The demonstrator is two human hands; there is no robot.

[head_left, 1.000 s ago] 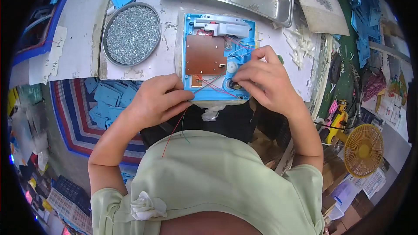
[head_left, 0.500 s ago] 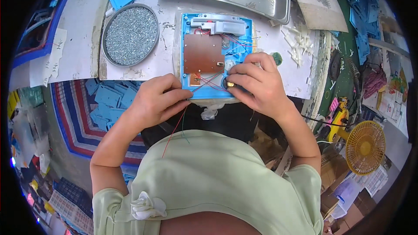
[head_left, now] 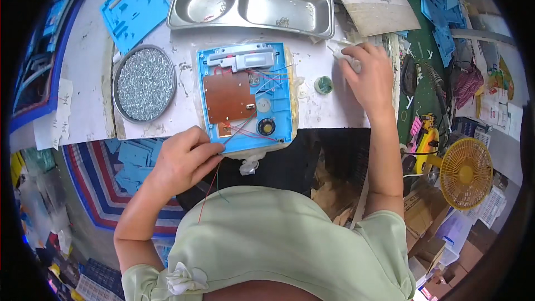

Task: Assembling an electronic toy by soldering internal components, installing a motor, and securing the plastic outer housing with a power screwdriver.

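A blue plastic casing [head_left: 245,144] lies open-side up at the table's front edge, with a brown circuit board [head_left: 227,97], a grey plastic part [head_left: 253,60] and a round black disc [head_left: 266,127] inside. At its near left corner, my left hand [head_left: 189,160] pinches thin red and green wires [head_left: 216,175], whose loose ends hang down over my lap. Over to the right, my right hand [head_left: 369,78] reaches down with curled fingers onto small white plastic pieces [head_left: 353,63], some showing between thumb and forefinger. Its palm hides the others.
A round tray of screws [head_left: 171,86] stands left of the casing. Behind are a steel compartment tray [head_left: 237,24] and another blue panel [head_left: 136,14]. A small green-filled tub [head_left: 323,85] sits between casing and right hand. A yellow fan [head_left: 467,173] stands at the right.
My right hand has left the black disc in the casing and moved right to the white pieces. My left hand keeps its pinch at the near edge. The view has shifted right.
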